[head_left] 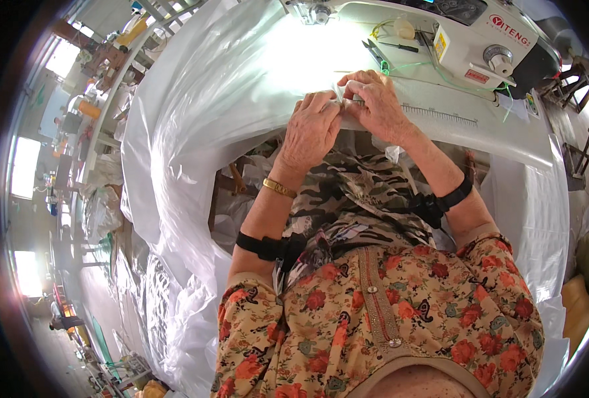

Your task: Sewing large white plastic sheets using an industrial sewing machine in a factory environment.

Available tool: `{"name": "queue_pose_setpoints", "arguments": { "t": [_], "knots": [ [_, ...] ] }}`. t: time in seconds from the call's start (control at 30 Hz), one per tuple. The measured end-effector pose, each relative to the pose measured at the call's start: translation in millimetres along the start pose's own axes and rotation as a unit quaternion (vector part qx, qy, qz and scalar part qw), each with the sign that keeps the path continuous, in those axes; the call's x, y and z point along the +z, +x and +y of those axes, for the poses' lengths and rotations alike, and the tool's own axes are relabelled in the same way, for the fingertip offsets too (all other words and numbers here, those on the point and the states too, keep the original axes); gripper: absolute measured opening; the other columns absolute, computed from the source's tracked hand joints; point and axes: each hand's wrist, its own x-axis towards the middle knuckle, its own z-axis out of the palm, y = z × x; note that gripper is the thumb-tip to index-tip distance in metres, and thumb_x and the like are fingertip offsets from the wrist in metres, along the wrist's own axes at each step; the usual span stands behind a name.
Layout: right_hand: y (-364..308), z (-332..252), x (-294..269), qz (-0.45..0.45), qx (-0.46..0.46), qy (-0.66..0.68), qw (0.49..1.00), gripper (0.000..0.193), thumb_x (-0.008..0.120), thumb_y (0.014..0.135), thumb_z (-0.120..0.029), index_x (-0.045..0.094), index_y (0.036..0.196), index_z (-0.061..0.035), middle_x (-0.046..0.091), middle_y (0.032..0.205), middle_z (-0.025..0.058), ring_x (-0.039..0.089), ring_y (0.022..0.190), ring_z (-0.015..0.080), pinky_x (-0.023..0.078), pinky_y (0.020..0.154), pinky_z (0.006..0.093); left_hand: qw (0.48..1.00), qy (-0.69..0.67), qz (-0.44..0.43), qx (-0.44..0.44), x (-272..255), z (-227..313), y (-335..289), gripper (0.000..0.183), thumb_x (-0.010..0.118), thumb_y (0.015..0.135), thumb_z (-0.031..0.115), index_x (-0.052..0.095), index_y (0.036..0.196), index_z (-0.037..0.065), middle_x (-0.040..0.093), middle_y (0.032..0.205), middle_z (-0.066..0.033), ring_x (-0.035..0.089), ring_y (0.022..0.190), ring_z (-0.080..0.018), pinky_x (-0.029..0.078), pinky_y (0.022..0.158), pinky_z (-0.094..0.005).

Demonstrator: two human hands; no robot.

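Observation:
My left hand [309, 132] and my right hand [379, 108] meet at the front edge of the sewing table [507, 136]. The fingers of both are bent and pinched together on a small fold of thin white sheeting [340, 93]. A large, glossy piece of white sheeting [188, 86] spreads over the table's left side and hangs down beside me. Just beyond my right hand lie green-handled snips [378, 57]. My fingers cover part of the fold, so its exact shape is hidden.
A white sewing machine [477, 50] stands at the far right, with a round handwheel [499, 61]. Near it are a dark-handled slim tool [400, 47] and loose green thread. A ruler scale [440, 114] runs along the table's front. Benches and machines fill the left background.

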Motion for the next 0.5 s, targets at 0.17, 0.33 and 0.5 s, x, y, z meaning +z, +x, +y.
{"name": "queue_pose_setpoints", "arguments": {
  "t": [0.17, 0.33, 0.5],
  "knots": [
    [-0.9, -3.5, -0.7, 0.002, -0.014, -0.021, 1.000, 0.016, 0.064, 0.076, -0.003, 0.056, 0.090, -0.0069, 0.058, 0.112, -0.0003, 0.051, 0.106, 0.0199, 0.034, 0.097, 0.0417, 0.999, -0.023, 0.004, 0.025, 0.8, -4.8, -0.9, 0.013, 0.058, 0.087, 0.009, 0.061, 0.096, 0.000, 0.060, 0.106, -0.0110, 0.056, 0.099, -0.0295, 0.045, 0.088, -0.0408],
    [1.5, -6.0, -6.5, -0.063, 0.009, -0.023, 0.998, 0.020, 0.065, 0.085, -0.015, 0.062, 0.103, -0.0090, 0.057, 0.114, 0.0004, 0.049, 0.114, 0.0183, 0.030, 0.106, 0.0504, 0.999, -0.024, 0.008, 0.044, 0.1, -7.5, -2.0, 0.015, 0.057, 0.088, 0.009, 0.062, 0.099, -0.001, 0.059, 0.106, -0.0113, 0.056, 0.099, -0.0301, 0.045, 0.088, -0.0410],
    [0.6, -4.0, -3.0, -0.044, -0.013, -0.028, 0.999, 0.019, 0.065, 0.084, -0.013, 0.062, 0.103, -0.0092, 0.059, 0.113, 0.0005, 0.049, 0.115, 0.0197, 0.031, 0.106, 0.0506, 0.998, -0.035, -0.002, 0.043, 0.8, -11.2, -6.7, 0.016, 0.057, 0.088, 0.006, 0.062, 0.101, -0.002, 0.057, 0.107, -0.0132, 0.056, 0.099, -0.0319, 0.047, 0.086, -0.0415]
  ]
}}
